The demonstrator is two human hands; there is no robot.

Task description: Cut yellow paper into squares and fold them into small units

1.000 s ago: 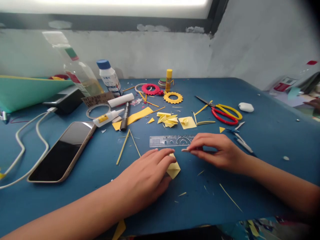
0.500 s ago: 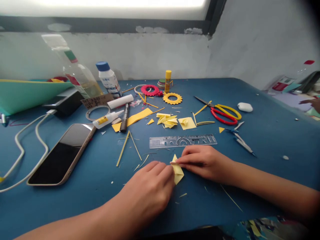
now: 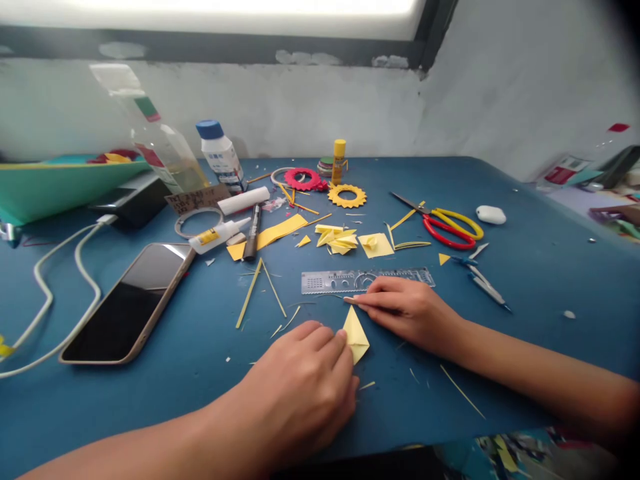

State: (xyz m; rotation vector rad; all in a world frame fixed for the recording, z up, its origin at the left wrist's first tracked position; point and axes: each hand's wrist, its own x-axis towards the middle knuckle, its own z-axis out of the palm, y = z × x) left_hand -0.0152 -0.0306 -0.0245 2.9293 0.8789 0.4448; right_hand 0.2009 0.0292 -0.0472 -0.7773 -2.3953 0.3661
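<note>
A small kite-shaped piece of folded yellow paper lies on the blue table just below the ruler. My left hand is closed at its left edge, fingertips on the paper, the thumb partly hidden. Beyond the paper's top point, my right hand pinches a small flat tan stick; most of that stick is hidden by the fingers. The clear plastic ruler lies right behind, partly covered by my right hand. Farther back are a pile of folded yellow pieces and a yellow square with a folded piece on it.
Scissors, a drawing compass and a white earbud case lie right. Leftward are a phone, glue bottle, black marker and white cables. Toothed paper rings, a glue stick and bottles stand behind.
My right hand with the tan stick has moved up and away from the folded paper, baring its upper part. My left hand stays on the paper. The view has shifted slightly.
</note>
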